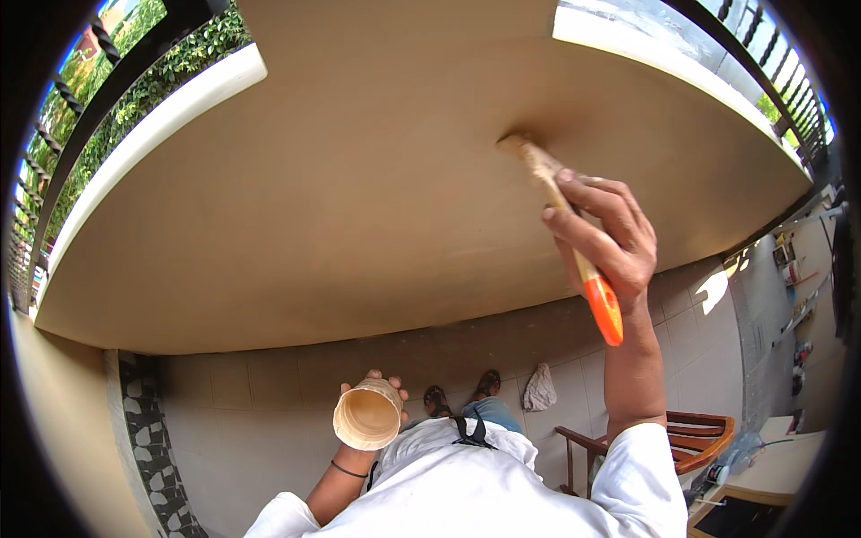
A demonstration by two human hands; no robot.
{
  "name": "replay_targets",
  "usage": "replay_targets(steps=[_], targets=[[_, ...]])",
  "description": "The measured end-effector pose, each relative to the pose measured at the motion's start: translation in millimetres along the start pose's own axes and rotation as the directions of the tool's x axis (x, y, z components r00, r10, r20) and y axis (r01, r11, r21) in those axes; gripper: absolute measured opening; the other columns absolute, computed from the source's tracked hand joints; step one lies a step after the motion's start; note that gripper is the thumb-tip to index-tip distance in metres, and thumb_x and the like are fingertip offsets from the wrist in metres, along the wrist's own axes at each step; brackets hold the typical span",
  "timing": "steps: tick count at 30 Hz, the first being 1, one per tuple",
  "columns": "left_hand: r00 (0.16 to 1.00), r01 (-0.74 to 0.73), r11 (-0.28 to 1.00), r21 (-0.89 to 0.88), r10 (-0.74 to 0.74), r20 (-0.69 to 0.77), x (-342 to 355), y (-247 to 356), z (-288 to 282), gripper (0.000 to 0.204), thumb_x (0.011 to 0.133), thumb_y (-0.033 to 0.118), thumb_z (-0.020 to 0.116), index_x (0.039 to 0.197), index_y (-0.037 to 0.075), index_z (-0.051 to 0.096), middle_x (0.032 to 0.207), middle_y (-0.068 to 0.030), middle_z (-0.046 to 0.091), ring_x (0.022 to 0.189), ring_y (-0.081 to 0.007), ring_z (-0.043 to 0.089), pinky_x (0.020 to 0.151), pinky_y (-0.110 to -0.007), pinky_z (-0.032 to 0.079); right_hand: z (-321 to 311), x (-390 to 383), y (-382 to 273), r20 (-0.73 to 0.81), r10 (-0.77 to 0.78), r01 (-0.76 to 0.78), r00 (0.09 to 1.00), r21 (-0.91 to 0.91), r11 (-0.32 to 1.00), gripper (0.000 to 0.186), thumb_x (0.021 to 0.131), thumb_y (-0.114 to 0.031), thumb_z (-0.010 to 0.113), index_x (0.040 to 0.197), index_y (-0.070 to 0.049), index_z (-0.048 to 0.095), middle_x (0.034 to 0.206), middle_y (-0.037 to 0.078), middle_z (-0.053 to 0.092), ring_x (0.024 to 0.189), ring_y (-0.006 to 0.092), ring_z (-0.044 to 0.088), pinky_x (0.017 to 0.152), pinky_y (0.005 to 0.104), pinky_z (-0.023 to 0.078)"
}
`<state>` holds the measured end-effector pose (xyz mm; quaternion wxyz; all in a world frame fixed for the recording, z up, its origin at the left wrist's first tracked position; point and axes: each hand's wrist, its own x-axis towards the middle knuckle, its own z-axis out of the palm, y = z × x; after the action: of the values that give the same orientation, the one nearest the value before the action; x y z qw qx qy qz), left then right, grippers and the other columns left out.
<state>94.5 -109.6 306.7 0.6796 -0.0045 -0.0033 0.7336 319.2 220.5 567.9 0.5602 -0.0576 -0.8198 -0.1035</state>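
My right hand (pixel 614 229) grips a paintbrush (pixel 587 273) with a pale handle that ends in an orange tip. Its bristles touch the tan wall (pixel 359 197) right of the middle, where a darker patch or shadow shows around them. Low in front of my body, my left hand (pixel 395 386) is wrapped around a paint-smeared cup (pixel 368 417). The cup's mouth faces up, and tan paint seems to coat its inside; how full it is I cannot tell.
White ledges (pixel 161 152) with dark metal railings top the wall. A wooden chair (pixel 700 444) stands close by my right elbow. On the tiled floor lies a crumpled cloth (pixel 540 388) near my feet. Assorted items sit on a cabinet (pixel 762 484) at lower right.
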Motion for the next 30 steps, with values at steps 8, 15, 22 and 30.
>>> replay_targets(steps=[8, 15, 22, 30], targets=[[1.0, -0.013, 1.0, 0.027, 0.012, 0.02, -9, 13, -1, 0.058, 0.107, 0.057, 0.063, 0.142, 0.01, 0.057, 0.141, -0.0247, 0.057, 0.135, -0.045, 0.057, 0.102, -0.063, 0.063, 81, -129, -32, 0.286, -0.07, 0.103, 0.956, -0.101, 0.99, 0.02, 0.075, -0.008, 0.078, 0.094, -0.013, 0.071, 0.121, 0.012, 0.071, 0.106, 0.0293, 0.069, 0.093, 0.0454, 0.063], [0.997, -0.06, 0.998, 0.02, 0.058, 0.049, -27, 17, -18, 0.058, 0.107, 0.056, 0.063, 0.143, 0.011, 0.057, 0.142, -0.0227, 0.057, 0.136, -0.0444, 0.057, 0.103, -0.063, 0.062, 90, -185, -60, 0.582, -0.109, -0.01, 0.806, 0.197, 0.98, 0.025, 0.077, -0.015, 0.077, 0.1, -0.013, 0.067, 0.115, 0.008, 0.069, 0.108, 0.0306, 0.07, 0.098, 0.0465, 0.06], [0.994, -0.074, 0.996, -0.041, 0.077, 0.077, -17, 4, -4, 0.056, 0.11, 0.052, 0.058, 0.143, 0.006, 0.054, 0.141, -0.0282, 0.056, 0.135, -0.0483, 0.058, 0.102, -0.066, 0.061, 31, -13, -21, 0.303, -0.119, 0.105, 0.946, 0.06, 0.993, 0.023, 0.074, -0.014, 0.077, 0.097, -0.011, 0.074, 0.109, 0.009, 0.074, 0.099, 0.0291, 0.075, 0.082, 0.0397, 0.064], [0.994, -0.102, 0.993, -0.055, 0.104, 0.03, -17, -2, -7, 0.054, 0.11, 0.052, 0.056, 0.141, 0.008, 0.055, 0.14, -0.0268, 0.058, 0.13, -0.0456, 0.063, 0.101, -0.066, 0.06, 69, 0, -37, 0.14, -0.279, 0.294, 0.95, -0.096, 0.951, 0.02, 0.071, -0.014, 0.078, 0.091, -0.011, 0.075, 0.116, 0.01, 0.074, 0.103, 0.0281, 0.073, 0.088, 0.0429, 0.064]])
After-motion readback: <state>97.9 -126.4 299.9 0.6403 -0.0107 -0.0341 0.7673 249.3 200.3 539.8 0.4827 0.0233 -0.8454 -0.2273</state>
